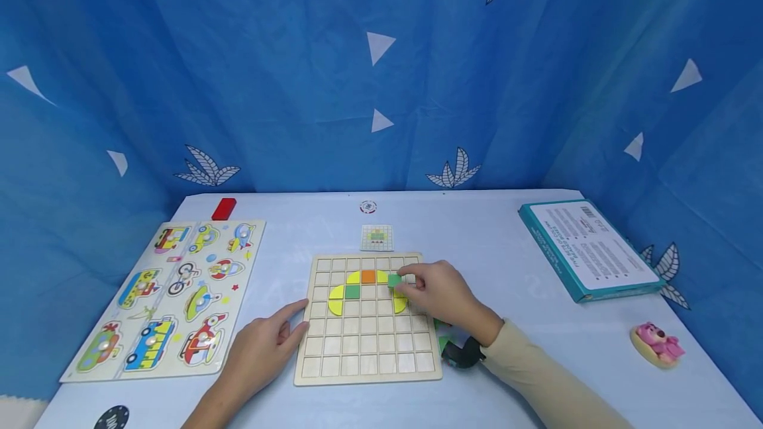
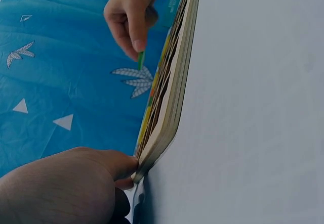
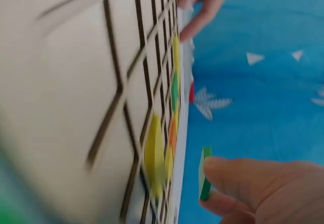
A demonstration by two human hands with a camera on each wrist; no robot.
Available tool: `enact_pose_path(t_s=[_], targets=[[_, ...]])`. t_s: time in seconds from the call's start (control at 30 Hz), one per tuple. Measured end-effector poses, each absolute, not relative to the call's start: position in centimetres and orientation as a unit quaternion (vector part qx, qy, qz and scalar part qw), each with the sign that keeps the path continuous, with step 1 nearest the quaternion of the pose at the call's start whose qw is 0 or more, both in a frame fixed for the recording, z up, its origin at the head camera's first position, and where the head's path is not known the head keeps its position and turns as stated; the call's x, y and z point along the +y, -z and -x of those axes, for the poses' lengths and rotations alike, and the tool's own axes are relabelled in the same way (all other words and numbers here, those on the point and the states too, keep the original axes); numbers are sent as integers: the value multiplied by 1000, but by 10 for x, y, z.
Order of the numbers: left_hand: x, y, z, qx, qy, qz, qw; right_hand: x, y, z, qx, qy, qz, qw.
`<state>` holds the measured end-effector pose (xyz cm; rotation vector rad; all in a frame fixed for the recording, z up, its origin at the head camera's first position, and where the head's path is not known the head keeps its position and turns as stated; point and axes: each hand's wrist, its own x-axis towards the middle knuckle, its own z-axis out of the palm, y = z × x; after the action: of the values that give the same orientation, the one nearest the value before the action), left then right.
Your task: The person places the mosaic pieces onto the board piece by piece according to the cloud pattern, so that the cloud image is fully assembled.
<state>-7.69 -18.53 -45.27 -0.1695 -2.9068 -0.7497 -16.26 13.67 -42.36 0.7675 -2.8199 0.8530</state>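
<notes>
My right hand (image 1: 440, 290) pinches a green square tile (image 3: 204, 173) between thumb and fingers, just above the upper right of a wooden grid board (image 1: 360, 344). On the board lie another green square (image 1: 352, 292), an orange square (image 1: 369, 276) and several yellow rounded pieces (image 1: 336, 300) forming an arch. My left hand (image 1: 262, 347) touches the board's left edge with thumb and index finger; in the left wrist view they meet the board's corner. A small pattern card (image 1: 377, 238) lies behind the board.
Left of the board lies a vehicle peg puzzle (image 1: 173, 296), with a red block (image 1: 224, 209) behind it. A teal box (image 1: 590, 250) and a pink figurine (image 1: 658, 345) are at the right. Green pieces and a black object (image 1: 463, 353) sit near my right forearm.
</notes>
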Motion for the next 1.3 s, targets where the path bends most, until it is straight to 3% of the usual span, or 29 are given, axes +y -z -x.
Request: enact_pose_path(t_s=[0.43,1.13,1.3], targets=[[-185,455,76,-964,249,59,73,97,434,167,-916,-282,-283,26],[-187,456,77,-965,242,59,77,94,441,163,-910,-274,-307,50],[-187,455,77,-965,242,63,77,106,428,171,-916,-290,-274,49]])
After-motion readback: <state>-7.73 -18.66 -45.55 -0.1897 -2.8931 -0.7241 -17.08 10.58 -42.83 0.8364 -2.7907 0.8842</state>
